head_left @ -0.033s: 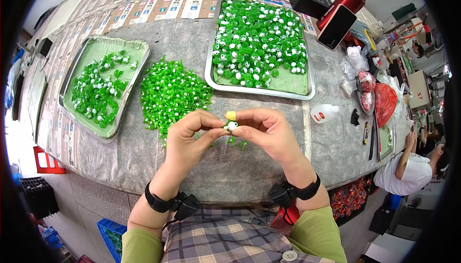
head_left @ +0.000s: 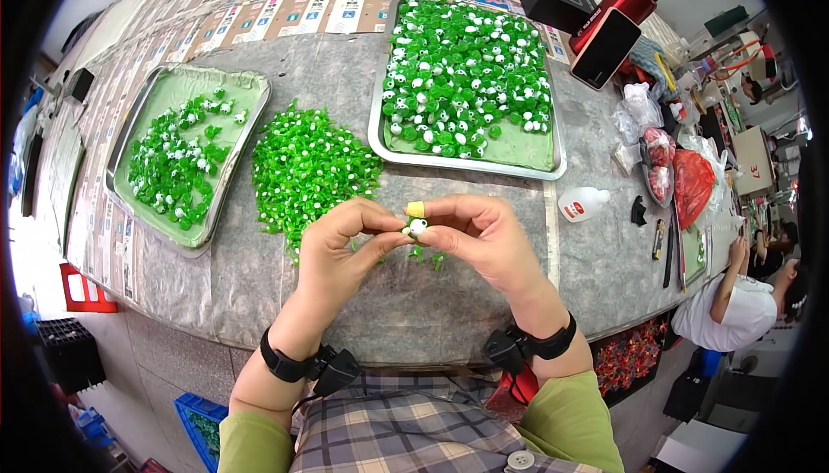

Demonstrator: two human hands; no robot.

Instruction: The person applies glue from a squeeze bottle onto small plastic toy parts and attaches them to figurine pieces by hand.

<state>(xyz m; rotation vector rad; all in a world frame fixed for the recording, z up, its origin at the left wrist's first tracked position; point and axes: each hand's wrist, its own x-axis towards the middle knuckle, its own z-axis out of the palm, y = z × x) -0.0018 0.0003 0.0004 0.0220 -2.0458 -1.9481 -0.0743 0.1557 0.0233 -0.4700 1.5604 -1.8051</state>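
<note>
Between my two hands, in front of me over the table, is a small green-and-white figure (head_left: 418, 227) with dark eye spots. My left hand (head_left: 344, 244) pinches it from the left between thumb and forefinger. From the right, the thumb and forefinger of my right hand (head_left: 484, 235) close on the same figure; yellow tape (head_left: 415, 209) wraps that forefingertip. Just below the fingers lie a few loose green pieces (head_left: 438, 260). Beyond my left hand spreads a heap of small bright green pieces with white spots (head_left: 315, 166).
A metal tray (head_left: 466, 164) heaped with green-and-white figures stands at the far middle. Another tray (head_left: 253, 119) at left holds fewer. On the right are a white squeeze bottle (head_left: 583, 203), a phone (head_left: 606, 48), a red flask (head_left: 623, 2) and plastic bags (head_left: 693, 188). A person (head_left: 730, 311) sits far right.
</note>
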